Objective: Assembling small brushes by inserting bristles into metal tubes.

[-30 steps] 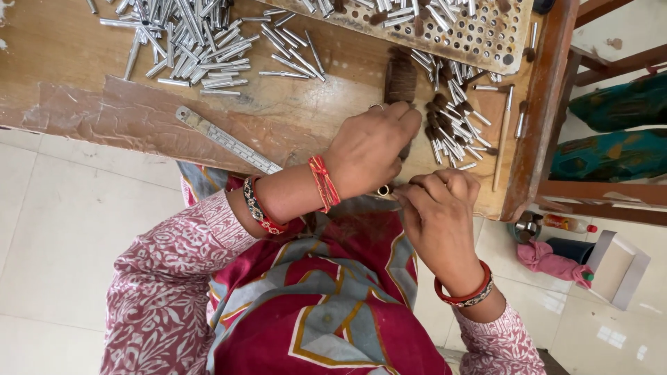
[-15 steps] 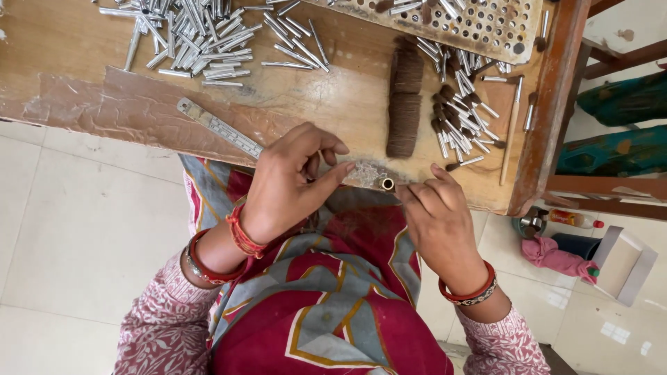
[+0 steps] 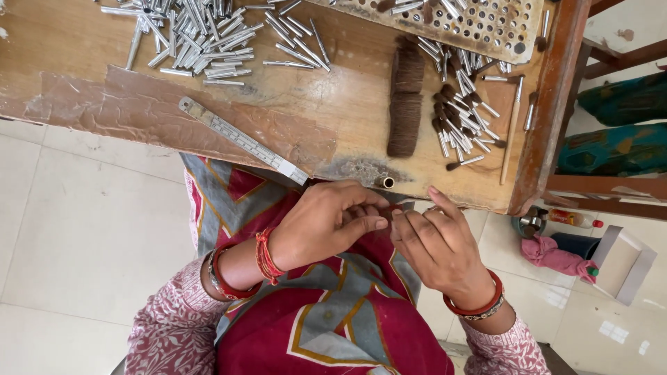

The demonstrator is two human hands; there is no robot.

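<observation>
Head view is looking down on a wooden counter (image 3: 333, 104), the largest thing here. At 11 o'clock a pile of bare metal tubes (image 3: 201, 35) is lying; at 1 o'clock a perforated tray (image 3: 486, 24) is standing, and below it finished brush tips (image 3: 462, 118) are scattered beside a dark bundle of hair (image 3: 405, 104). A steel ruler (image 3: 240, 139) is lying slanted toward the near edge, where one brass ferrule (image 3: 384, 182) is resting alone.

Left hand (image 3: 326, 226) and right hand (image 3: 438, 246) are meeting at 6 o'clock, fingertips pinching together on a small tuft of hair (image 3: 397, 206), barely visible. I judge the tuft is being shaped; next it probably needs a steady pinch.
</observation>
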